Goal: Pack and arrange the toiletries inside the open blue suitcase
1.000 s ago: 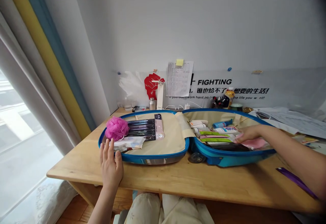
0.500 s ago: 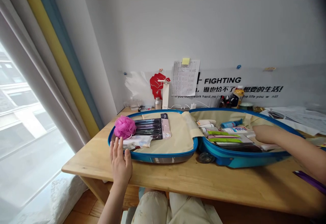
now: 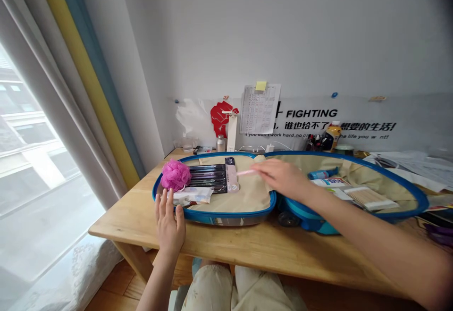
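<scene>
An open blue suitcase [image 3: 231, 214] lies flat on the wooden table, one half on each side. My left hand [image 3: 170, 223] rests against the front rim of the left half, fingers stretched out and holding nothing. Beside its fingertips are a pink bath puff [image 3: 176, 175] and a white packet [image 3: 198, 195]. A pack of dark toothbrushes [image 3: 208, 176] lies behind them. My right hand [image 3: 283, 175] pinches a slim pink stick [image 3: 247, 172] over the inner edge of the left half. The right half holds a blue tube [image 3: 322, 173], a white tube [image 3: 327, 182] and a pack of wooden sticks [image 3: 370, 198].
At the wall stand a white lamp [image 3: 231, 132], a silver bottle [image 3: 220, 143] and a yellow-labelled bottle [image 3: 332, 136]. Papers [image 3: 406, 167] lie at the back right. A curtain [image 3: 83, 84] hangs at the left, and a suitcase wheel [image 3: 288, 219] touches the table in front.
My right hand has moved left from inside the right half to the suitcase's middle, now with the pink stick in its fingers. My left hand stays at the rim.
</scene>
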{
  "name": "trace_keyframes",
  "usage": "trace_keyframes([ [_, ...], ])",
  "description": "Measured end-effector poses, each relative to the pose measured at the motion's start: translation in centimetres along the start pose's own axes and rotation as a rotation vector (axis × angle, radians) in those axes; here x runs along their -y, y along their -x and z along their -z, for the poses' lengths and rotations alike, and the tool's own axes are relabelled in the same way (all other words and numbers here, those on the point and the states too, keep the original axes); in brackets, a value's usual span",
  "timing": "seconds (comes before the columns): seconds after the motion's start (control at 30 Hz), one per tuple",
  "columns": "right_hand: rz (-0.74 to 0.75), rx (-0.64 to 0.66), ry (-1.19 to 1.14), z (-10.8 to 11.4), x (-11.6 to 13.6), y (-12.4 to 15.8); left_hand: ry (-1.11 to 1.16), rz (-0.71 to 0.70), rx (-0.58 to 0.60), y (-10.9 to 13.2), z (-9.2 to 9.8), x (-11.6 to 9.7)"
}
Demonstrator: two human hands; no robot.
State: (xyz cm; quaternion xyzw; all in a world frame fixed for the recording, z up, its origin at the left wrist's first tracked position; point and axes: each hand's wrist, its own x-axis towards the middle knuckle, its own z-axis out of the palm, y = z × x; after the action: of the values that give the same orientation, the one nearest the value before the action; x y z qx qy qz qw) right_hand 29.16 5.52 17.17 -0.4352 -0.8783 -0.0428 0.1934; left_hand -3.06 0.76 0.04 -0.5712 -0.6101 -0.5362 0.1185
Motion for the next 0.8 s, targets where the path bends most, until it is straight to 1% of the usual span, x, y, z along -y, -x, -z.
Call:
trace_keyframes([
  [0.03, 0.089, 0.008, -0.035, -1.3, 0.8, -0.4, 0.001, -0.004, 0.000, 0.0, 0.0, 0.0],
  [0.1, 0.179, 0.020, -0.037, -3.6, 2.1, -1.2, -0.001, -0.010, 0.000, 0.0, 0.0, 0.1],
  [0.17, 0.183, 0.073, -0.048, -5.3, 2.9, -1.7, -0.005, -0.009, 0.002, 0.0, 0.0, 0.1],
  [0.27, 0.121, 0.261, -0.156, -6.8, 3.2, -2.0, -0.015, -0.015, -0.004, 0.0, 0.0, 0.1],
  [0.3, 0.107, 0.315, -0.194, -7.1, 3.2, -2.0, -0.018, -0.020, -0.006, 0.0, 0.0, 0.1],
  [0.37, 0.099, 0.375, -0.239, -7.1, 2.9, -2.0, -0.019, -0.026, -0.009, 0.0, 0.0, 0.1],
  [0.43, 0.109, 0.377, -0.271, -6.7, 2.5, -2.0, -0.019, -0.023, -0.003, 0.0, 0.0, 0.1],
  [0.53, 0.131, 0.374, -0.400, -5.8, 2.0, -1.9, -0.014, -0.014, 0.002, 0.0, 0.0, 0.1],
  [0.6, 0.127, 0.405, -0.459, -5.4, 1.8, -1.8, -0.011, -0.010, 0.002, 0.0, 0.0, 0.0],
  [0.7, 0.075, 0.492, -0.384, -5.5, 1.8, -1.6, -0.011, -0.005, 0.000, 0.0, 0.0, 0.0],
  [0.8, 0.056, 0.545, -0.309, -6.0, 1.9, -1.9, -0.005, -0.006, -0.005, -0.1, 0.0, 0.0],
])
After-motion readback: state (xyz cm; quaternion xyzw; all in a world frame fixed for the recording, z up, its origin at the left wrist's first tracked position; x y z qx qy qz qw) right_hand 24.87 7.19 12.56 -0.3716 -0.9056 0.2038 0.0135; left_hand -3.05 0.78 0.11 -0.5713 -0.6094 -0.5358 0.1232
